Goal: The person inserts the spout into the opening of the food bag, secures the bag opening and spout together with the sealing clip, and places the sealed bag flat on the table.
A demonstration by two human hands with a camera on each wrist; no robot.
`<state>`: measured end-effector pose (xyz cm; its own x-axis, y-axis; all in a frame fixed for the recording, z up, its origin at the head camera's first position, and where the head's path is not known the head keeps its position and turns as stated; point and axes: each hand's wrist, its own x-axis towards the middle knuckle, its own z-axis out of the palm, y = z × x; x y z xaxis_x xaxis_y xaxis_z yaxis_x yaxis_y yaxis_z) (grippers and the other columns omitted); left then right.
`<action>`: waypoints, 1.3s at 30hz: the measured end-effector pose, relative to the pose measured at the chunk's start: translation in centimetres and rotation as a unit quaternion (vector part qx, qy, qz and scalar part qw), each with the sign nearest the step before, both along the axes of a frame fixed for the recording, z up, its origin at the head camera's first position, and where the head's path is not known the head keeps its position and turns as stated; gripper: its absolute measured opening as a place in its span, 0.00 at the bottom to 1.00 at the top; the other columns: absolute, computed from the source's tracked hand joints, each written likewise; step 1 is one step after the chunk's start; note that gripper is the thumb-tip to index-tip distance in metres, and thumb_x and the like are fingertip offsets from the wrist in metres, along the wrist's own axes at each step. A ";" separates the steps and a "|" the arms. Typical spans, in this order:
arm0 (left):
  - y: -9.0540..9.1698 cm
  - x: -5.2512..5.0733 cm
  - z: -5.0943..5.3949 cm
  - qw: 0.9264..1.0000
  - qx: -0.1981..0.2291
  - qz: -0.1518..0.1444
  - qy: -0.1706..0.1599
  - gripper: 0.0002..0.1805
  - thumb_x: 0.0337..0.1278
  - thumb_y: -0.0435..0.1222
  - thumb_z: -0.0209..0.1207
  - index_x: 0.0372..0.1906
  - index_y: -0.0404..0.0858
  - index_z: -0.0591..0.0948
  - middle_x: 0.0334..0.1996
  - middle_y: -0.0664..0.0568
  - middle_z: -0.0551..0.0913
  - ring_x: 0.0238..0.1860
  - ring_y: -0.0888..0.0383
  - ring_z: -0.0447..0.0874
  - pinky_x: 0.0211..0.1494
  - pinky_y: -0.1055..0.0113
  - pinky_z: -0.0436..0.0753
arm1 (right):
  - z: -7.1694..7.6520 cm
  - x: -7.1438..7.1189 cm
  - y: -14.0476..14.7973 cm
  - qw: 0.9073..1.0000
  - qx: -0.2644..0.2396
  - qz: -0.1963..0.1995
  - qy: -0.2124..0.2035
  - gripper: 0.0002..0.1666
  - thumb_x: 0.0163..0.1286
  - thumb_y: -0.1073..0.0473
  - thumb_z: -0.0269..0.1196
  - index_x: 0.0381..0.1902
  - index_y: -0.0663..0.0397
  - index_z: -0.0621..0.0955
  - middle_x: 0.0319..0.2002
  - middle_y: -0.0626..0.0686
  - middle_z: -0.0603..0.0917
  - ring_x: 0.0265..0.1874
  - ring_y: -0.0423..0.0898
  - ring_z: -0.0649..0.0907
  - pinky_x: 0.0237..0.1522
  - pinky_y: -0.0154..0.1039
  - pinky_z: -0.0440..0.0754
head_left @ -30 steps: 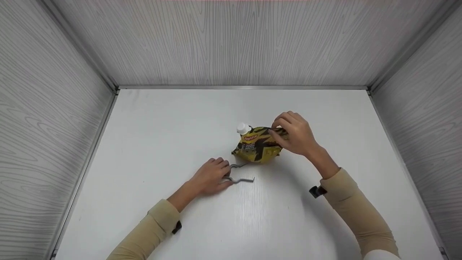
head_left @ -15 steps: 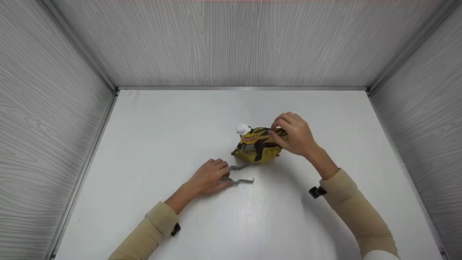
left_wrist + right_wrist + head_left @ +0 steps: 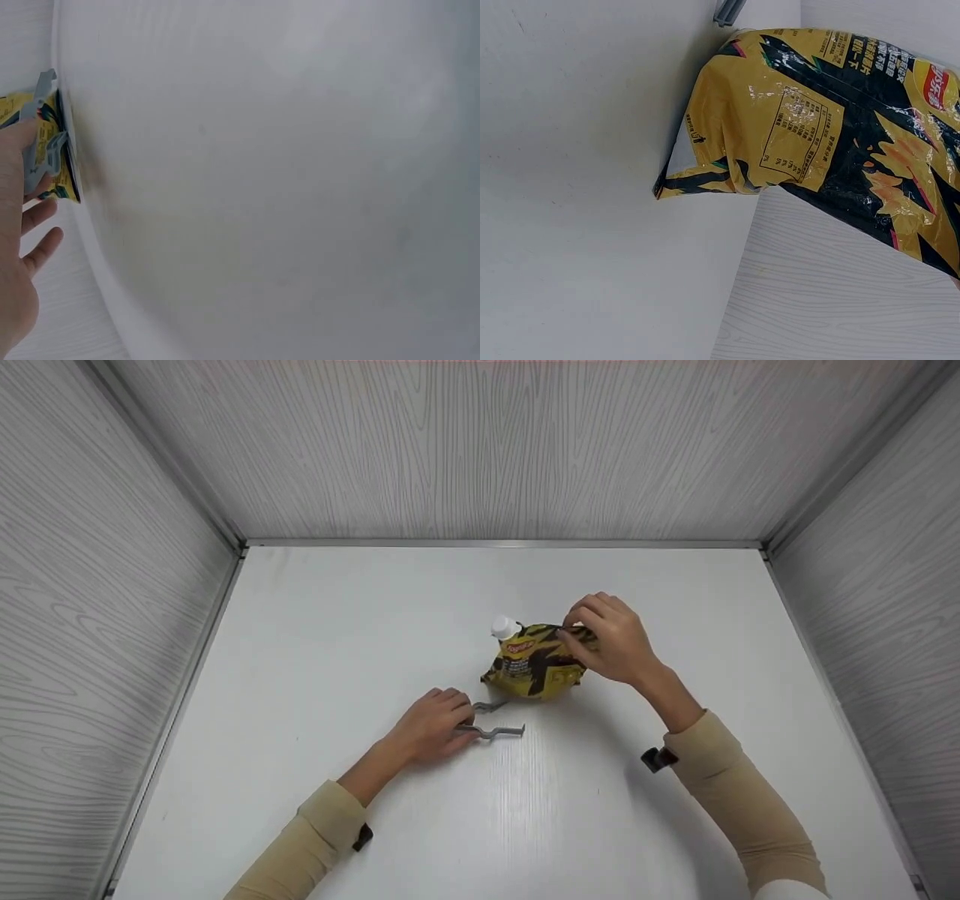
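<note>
A yellow-and-black snack bag [image 3: 536, 667] with a red logo stands on the white table, a white screw cap [image 3: 505, 628] at its upper left corner. My right hand [image 3: 611, 637] pinches the bag's upper right edge between thumb and fingers. Just left of the bag, my left hand [image 3: 431, 727] holds a grey two-armed piece [image 3: 501, 733] with bent, wavy arms, its kind unclear. The arms point at the bag and stand apart; the far one reaches its lower edge. In the right wrist view, printed text covers the bag [image 3: 802, 112], and a grey tip [image 3: 729, 10] shows beyond it.
The white table [image 3: 337, 645] is bounded by a back wall [image 3: 480, 457] and side walls [image 3: 90, 622], all grey wood-grain. A metal strip [image 3: 502, 543] runs along the back edge. Both sleeved wrists carry small black cameras [image 3: 658, 759].
My left hand has shifted slightly left with the grey piece, whose arm tips have drawn back a little. The right hand and the bag have hardly moved.
</note>
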<state>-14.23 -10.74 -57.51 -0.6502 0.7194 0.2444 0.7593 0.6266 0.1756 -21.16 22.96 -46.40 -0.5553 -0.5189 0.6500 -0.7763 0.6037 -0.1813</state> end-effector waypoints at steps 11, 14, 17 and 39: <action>-0.6 0.2 0.4 1.000 0.020 0.009 0.019 0.14 0.67 0.51 0.68 0.39 0.45 0.82 0.43 0.55 0.87 0.50 0.56 0.85 0.53 0.60 0.84 | -0.1 0.0 0.0 1.000 0.000 0.003 -0.004 0.07 0.70 0.58 0.71 0.38 0.54 0.85 0.37 0.56 0.86 0.38 0.55 0.84 0.46 0.51 0.82; -0.8 0.4 0.6 0.999 0.032 0.016 0.016 0.14 0.66 0.50 0.70 0.40 0.46 0.83 0.42 0.55 0.87 0.49 0.56 0.84 0.54 0.60 0.84 | 0.1 0.1 -0.1 1.000 0.000 0.003 -0.006 0.06 0.70 0.58 0.71 0.38 0.54 0.85 0.37 0.56 0.86 0.38 0.55 0.84 0.45 0.51 0.82; -1.2 0.6 0.7 0.998 0.050 0.023 0.020 0.13 0.65 0.49 0.71 0.39 0.46 0.83 0.41 0.56 0.86 0.47 0.57 0.83 0.52 0.61 0.84 | 0.0 0.1 -0.1 1.000 0.000 0.002 -0.007 0.06 0.70 0.58 0.71 0.38 0.54 0.85 0.37 0.56 0.86 0.38 0.54 0.84 0.45 0.51 0.82; -2.8 0.6 1.9 0.989 0.103 0.048 0.094 0.14 0.58 0.46 0.76 0.37 0.44 0.83 0.36 0.56 0.85 0.46 0.56 0.82 0.51 0.61 0.85 | -0.1 0.0 0.1 1.000 0.002 0.001 0.008 0.07 0.69 0.58 0.72 0.37 0.54 0.85 0.38 0.56 0.86 0.38 0.55 0.84 0.44 0.52 0.83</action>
